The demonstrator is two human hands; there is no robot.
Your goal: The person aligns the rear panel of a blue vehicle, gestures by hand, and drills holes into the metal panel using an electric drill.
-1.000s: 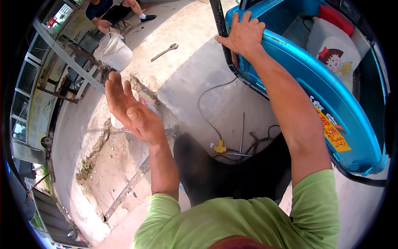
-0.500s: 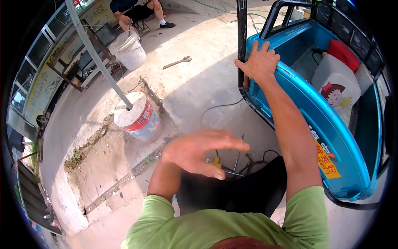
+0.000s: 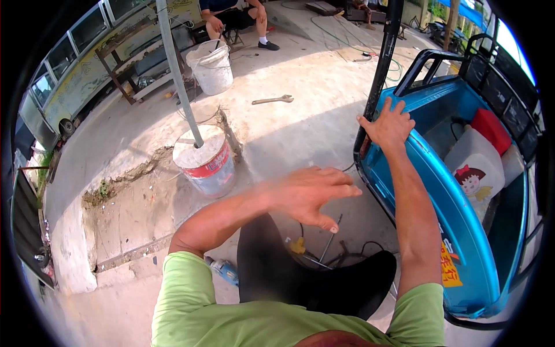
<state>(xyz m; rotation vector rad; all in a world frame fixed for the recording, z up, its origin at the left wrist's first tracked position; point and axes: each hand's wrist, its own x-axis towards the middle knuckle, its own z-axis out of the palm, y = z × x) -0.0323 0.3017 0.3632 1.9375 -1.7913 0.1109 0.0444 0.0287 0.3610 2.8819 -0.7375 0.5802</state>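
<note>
My left hand [image 3: 312, 196] hangs in the air over my legs with its fingers spread and nothing in it. My right hand [image 3: 388, 127] rests with spread fingers on the top edge of a blue metal vehicle body [image 3: 474, 248], just beside an upright black metal bar [image 3: 378, 63]. Inside the body lie a pale cushion [image 3: 474, 156] with a cartoon print and a red cushion [image 3: 490, 130]. Below my left hand, partly hidden, a yellow fitting [image 3: 298, 246], hoses and metal rods lie on the concrete.
A concrete-filled bucket [image 3: 202, 170] holding a grey post [image 3: 182, 87] stands left beside broken paving. Beyond are a white bucket [image 3: 209, 72], a wrench [image 3: 272, 99], a seated person [image 3: 231, 20], a wooden rack and green hoses. A blue can [image 3: 225, 272] lies near my legs.
My left hand has dropped from its raised position and swung rightward across my legs. The view has shifted upward, showing more of the yard. My right hand stays on the blue body.
</note>
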